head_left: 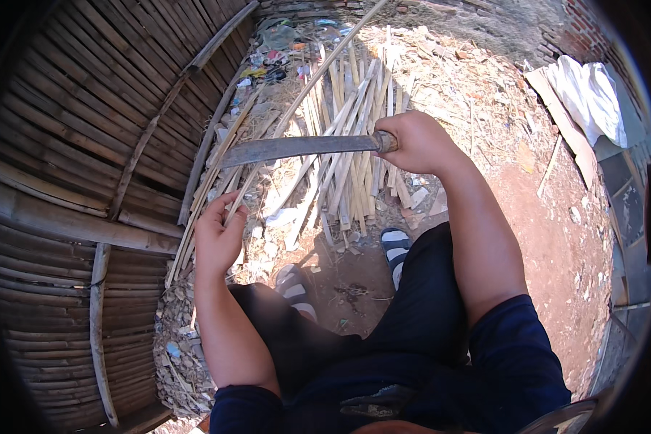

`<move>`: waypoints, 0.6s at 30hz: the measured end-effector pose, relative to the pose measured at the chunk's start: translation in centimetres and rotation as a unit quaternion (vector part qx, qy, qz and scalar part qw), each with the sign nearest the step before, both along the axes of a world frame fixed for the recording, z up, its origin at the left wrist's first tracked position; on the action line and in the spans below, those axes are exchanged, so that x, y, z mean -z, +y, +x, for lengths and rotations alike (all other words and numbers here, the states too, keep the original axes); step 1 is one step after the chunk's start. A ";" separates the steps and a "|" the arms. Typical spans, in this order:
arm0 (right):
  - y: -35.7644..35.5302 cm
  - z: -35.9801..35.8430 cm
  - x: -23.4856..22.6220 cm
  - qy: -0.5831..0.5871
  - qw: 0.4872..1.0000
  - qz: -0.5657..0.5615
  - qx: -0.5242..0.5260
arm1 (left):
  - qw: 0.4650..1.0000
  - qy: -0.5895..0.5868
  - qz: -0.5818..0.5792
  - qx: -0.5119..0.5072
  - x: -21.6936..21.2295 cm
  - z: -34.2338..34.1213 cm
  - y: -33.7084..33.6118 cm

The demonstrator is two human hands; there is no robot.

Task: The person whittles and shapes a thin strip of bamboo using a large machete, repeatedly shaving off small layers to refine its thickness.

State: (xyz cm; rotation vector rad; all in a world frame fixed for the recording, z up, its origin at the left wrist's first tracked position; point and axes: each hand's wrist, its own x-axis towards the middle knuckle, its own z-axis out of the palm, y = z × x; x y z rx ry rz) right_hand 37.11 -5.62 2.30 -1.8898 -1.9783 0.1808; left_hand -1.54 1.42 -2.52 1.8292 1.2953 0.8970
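Note:
My right hand (pixel 416 143) is closed round the wooden handle of a machete (pixel 296 148), whose long dark blade points left, roughly level. My left hand (pixel 220 230) grips the near end of a long bamboo strip (pixel 307 88) between thumb and fingers. From there the strip slants up and away to the right, past the top of the view. The blade crosses the strip a little beyond my left hand; whether they touch I cannot tell. Beneath both lies a loose pile of split bamboo strips (pixel 354 173) on the ground.
A bamboo slat wall (pixel 87 130) rises on the left, with more strips (pixel 199 210) leaning along its foot. Litter (pixel 271 61) and rubble lie at the back by a brick wall (pixel 586 29). A white sack (pixel 589 98) lies at right. My sandalled feet (pixel 396 253) stand before the pile.

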 end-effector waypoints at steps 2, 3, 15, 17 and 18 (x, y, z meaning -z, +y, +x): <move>-0.1 0.2 -0.7 0.016 0.999 -0.013 0.050 | 0.999 0.004 0.020 0.029 0.1 -0.4 0.0; -0.2 0.4 -0.9 0.023 0.997 -0.020 0.078 | 0.998 0.005 0.030 0.046 -0.1 -0.2 -0.1; 0.1 0.0 0.6 0.005 0.997 0.077 0.024 | 0.994 -0.003 -0.089 0.068 -1.4 0.1 -0.8; 0.0 0.1 0.4 0.011 0.996 0.069 0.048 | 0.993 0.005 -0.097 0.061 -1.5 0.4 -0.9; -0.1 -0.1 0.0 0.015 0.996 0.065 0.060 | 0.993 0.010 -0.102 0.057 -1.6 0.4 -0.9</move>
